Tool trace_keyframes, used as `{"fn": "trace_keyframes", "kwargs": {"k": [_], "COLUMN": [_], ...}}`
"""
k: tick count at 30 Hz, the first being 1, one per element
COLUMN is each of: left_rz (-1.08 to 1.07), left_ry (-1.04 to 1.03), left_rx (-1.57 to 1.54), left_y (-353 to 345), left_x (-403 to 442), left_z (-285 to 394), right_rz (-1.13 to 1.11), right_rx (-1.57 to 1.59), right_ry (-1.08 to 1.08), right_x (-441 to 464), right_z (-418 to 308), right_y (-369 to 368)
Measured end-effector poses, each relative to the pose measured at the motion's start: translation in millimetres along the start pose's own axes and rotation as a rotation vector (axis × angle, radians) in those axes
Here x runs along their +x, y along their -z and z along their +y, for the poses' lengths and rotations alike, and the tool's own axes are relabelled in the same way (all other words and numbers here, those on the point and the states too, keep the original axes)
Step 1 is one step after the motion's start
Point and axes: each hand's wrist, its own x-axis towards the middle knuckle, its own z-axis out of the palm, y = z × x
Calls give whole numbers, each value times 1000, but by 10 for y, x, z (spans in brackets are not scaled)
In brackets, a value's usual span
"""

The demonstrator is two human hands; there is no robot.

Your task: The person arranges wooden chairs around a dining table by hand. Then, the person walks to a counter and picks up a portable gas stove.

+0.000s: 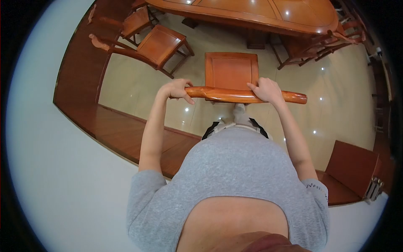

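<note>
A wooden chair [232,71] with a square reddish-brown seat stands in front of me, its curved, glossy top rail [228,95] nearest to my body. My left hand [267,89] rests over the right part of the rail, with the thumb along its near top and the other fingers hidden behind. At the rail's left end is my right hand [178,90], its thumb and fingers bent around the wood. The rail's right end sticks out beyond my left hand.
A large polished wooden table [268,14] stands beyond the chair. More chairs [161,44] are at the left and others [296,46] at the right. Brown wooden panelling [79,71] runs along the left, and a brown box-like piece [352,168] is at the lower right.
</note>
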Motion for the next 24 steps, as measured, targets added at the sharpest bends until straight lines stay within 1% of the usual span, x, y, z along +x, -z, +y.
{"fn": "trace_keyframes", "kwargs": {"k": [2,3,5,6,8,9,11,12,14,18,19,20,21,22,23,24], "left_rz": [161,150,317,308,337,334,466,467,633,589,578,567,573,595,614,650], "left_ry": [-155,-166,-127,-136,9,8,15,16,-247,-217,-272,-328,-322,-303,-282,-328], "left_rx": [142,151,305,303,389,382,514,512,331,281,234,185,190,54,-86,-217], "left_y": [-22,-58,-141,-179,-294,-353,-426,-483,-610,-686,-716,-749,-782,-843,-901,-990], "left_x": [-22,-47,-128,-138,-118,-100,-73,-66,-49,-68,-72,-53,4,77,154,275], "left_z": [-9,23,98,193,405,450,543,579,648,903,1017,1144,1293,1453,1619,1753], "right_rz": [2,6,-8,-27,-36,-37,-26,-12,-15,-26,-22,21,62,87,86,129], "right_rx": [5,4,8,6,7,10,7,11,-4,4,10,35,58,70,69,135], "right_ry": [0,15,-2,2,-7,-6,12,29,39,97,108,174,239,298,303,384], "right_x": [23,23,12,6,39,51,67,66,54,60,77,79,86,94,116,127], "right_z": [5,9,-27,-40,-30,-26,-18,-14,-15,29,47,67,92,112,150,214], "right_y": [-17,-15,22,33,18,12,-17,-19,21,-28,-36,-62,-75,-93,-127,-155]}}
